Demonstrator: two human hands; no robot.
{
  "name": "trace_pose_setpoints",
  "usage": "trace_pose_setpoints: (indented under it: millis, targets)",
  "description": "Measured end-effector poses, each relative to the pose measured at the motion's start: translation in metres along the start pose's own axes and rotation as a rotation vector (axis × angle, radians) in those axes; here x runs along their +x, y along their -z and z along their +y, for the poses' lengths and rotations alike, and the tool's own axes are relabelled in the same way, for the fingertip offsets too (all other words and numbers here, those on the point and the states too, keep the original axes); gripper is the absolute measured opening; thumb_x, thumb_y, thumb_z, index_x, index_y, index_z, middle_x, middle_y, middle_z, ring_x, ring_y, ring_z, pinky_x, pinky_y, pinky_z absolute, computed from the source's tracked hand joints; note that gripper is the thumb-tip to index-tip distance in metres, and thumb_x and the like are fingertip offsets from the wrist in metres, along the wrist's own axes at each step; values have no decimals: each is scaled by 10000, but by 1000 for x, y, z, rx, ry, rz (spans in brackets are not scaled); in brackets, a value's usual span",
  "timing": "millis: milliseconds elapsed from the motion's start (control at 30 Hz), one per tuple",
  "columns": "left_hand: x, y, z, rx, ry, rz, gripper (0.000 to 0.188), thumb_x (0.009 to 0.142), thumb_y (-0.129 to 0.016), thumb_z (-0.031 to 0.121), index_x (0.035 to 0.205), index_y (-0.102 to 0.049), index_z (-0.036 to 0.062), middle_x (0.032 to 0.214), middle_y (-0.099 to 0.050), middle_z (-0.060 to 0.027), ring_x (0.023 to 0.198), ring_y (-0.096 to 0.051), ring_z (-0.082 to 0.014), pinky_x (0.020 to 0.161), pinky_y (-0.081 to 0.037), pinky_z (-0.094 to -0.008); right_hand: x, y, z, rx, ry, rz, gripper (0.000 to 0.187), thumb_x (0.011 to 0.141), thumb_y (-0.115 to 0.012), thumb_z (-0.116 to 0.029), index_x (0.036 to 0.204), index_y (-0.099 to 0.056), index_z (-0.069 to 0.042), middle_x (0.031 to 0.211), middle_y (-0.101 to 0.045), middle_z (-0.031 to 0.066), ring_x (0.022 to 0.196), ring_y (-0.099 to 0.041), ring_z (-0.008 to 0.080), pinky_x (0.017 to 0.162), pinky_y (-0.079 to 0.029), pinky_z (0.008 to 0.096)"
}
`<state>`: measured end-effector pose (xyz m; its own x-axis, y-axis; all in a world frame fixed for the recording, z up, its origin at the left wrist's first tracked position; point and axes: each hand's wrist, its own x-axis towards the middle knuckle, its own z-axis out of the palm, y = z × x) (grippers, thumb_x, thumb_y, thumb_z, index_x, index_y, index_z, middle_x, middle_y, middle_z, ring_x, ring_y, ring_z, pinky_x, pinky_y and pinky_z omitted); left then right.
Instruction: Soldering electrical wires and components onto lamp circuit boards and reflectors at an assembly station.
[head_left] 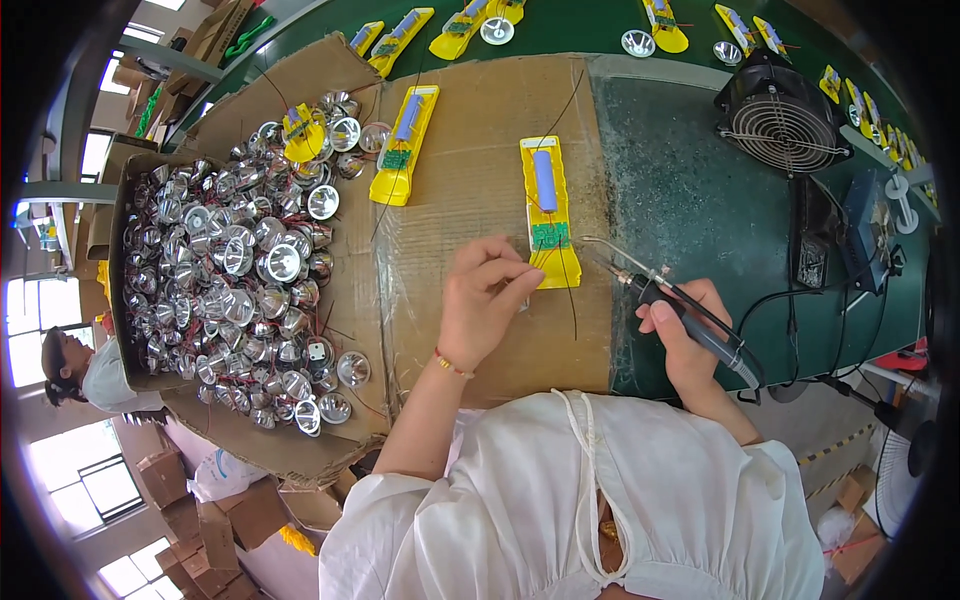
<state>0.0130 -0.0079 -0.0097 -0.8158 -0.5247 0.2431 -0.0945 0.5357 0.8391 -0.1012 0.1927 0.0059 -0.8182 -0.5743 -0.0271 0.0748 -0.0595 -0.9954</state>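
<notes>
- The left hand (488, 290) brings thumb and forefinger together beside the yellow housing's (563, 205) green circuit board (549, 236); what they pinch cannot be told.
- The right hand (685, 335) grips a soldering iron (705, 338).
- The housing lies ahead, between both hands.
- The cardboard's (480, 150) right edge runs between the hands; a cardboard strip separates left hand from reflectors (238, 255).

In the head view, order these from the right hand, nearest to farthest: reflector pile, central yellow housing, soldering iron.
1. Soldering iron: held in the right hand.
2. Central yellow housing: left of that hand, by the left hand.
3. Reflector pile: far left.
</notes>
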Motion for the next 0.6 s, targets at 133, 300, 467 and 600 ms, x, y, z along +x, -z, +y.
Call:
trace_pose_setpoints:
  millis: [133, 300, 467, 600]
  targets:
    - [12, -6, 8, 0, 265, -78, 67, 696, -694, 73, 720, -664, 19, 776, -555, -54, 798, -528, -206, 747, -431, -316, 4, -6, 4, -11, -23, -29, 136, 808, -602, -48, 859, -490, 11, 741, -611, 135, 627, -583, 134, 587, -492, 259]
    - [17, -7, 10, 126, 226, -99, 83, 686, -684, 107, 667, -657, 30, 759, -561, -72, 806, -512, -242, 712, -420, -335, 8, -9, 10, -38, -11, -56, 141, 806, -608, -49, 853, -493, 16, 744, -615, 139, 628, -583, 131, 573, -492, 258]
    - [18, -6, 9, 101, 235, -117, 90, 689, -665, 108, 644, -646, 33, 749, -558, -65, 801, -502, -236, 729, -412, -333, 9, -7, 12, -72, -34, -81, 152, 803, -615, -54, 856, -492, 17, 738, -613, 134, 637, -587, 131, 576, -492, 259]
    - [17, -6, 5, 59, 266, -128, 94, 689, -660, 111, 637, -643, 34, 748, -556, -61, 798, -499, -232, 730, -409, -329, 7, -6, 7, -189, -41, -136, 140, 807, -607, -46, 855, -491, 16, 739, -612, 135, 633, -585, 130, 583, -495, 261]
